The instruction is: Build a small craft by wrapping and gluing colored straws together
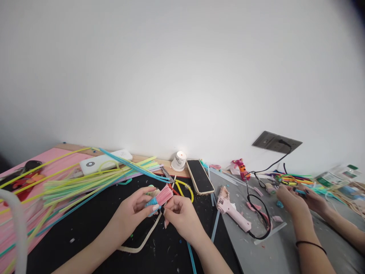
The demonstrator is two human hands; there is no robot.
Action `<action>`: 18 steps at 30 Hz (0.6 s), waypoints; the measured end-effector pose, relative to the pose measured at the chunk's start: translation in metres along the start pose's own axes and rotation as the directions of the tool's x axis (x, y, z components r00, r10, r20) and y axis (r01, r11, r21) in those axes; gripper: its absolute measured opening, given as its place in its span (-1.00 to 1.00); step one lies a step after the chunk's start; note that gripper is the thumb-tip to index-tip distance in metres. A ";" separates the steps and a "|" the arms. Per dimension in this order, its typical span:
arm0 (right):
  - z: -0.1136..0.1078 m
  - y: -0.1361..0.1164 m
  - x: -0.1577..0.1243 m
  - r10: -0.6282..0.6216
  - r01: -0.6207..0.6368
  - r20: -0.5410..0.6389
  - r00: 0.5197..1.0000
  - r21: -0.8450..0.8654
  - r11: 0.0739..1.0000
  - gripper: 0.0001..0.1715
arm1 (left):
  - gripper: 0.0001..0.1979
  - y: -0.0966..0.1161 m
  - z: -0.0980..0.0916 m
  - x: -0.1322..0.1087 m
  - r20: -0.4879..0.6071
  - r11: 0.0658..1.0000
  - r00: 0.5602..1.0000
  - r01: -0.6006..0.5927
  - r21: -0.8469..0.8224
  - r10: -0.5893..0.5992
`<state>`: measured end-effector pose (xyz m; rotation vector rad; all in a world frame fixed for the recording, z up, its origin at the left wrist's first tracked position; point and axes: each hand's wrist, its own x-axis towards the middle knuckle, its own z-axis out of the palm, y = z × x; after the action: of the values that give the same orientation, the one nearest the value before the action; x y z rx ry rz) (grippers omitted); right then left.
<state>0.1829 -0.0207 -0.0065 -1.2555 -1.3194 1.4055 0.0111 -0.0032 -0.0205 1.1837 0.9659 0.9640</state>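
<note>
My left hand (138, 207) is closed around a bundle of pipe cleaners (164, 194), pink at the brush-like end and wrapped in light blue. Close against it, my right hand (182, 215) is pinched at the fingertips, where a bent cream pipe cleaner (142, 244) runs up from the black mat (88, 243). A small dark bit shows between those fingertips; what it is I cannot tell. Just behind the right hand lie pliers with yellow handles (186, 187). A light green piece (152, 189) is partly hidden by my left fingers.
Loose pipe cleaners (85, 190) spread over the left side by a white device (105, 161). A lit candle cup (179, 161) and a phone (200, 177) stand along the wall. Rightward lies a corded pink glue gun (234, 215); beyond it another person's hands (293, 199) work.
</note>
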 end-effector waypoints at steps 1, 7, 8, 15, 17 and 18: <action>0.000 0.000 0.000 -0.001 0.001 0.001 1.000 -0.002 1.000 -0.93 | -0.55 0.000 0.000 0.000 0.003 1.000 1.000 0.002 -0.004 -0.002; 0.001 -0.001 -0.001 0.005 -0.005 0.007 1.000 -0.016 1.000 -0.94 | -0.50 0.002 0.001 0.001 0.001 0.999 1.000 0.027 -0.034 -0.027; 0.001 -0.001 -0.001 0.006 -0.006 0.009 1.000 -0.017 1.000 -0.94 | -0.49 0.002 0.000 0.001 0.004 0.999 0.999 0.035 -0.035 -0.034; -0.004 0.000 0.001 0.013 -0.014 0.031 0.999 0.028 1.000 -0.90 | -0.44 0.001 -0.002 0.000 0.064 0.990 0.995 0.085 -0.112 -0.078; -0.005 -0.001 0.001 0.027 -0.029 0.043 0.999 0.051 0.998 -0.87 | -0.43 0.002 -0.003 0.000 0.071 0.987 0.993 0.102 -0.124 -0.094; -0.006 -0.002 0.002 0.036 -0.039 0.046 0.998 0.060 0.997 -0.84 | -0.42 0.003 -0.004 0.000 0.072 0.986 0.992 0.111 -0.125 -0.103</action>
<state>0.1887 -0.0179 -0.0047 -1.2205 -1.2795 1.4972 0.0073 -0.0014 -0.0180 1.0383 0.8924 0.8836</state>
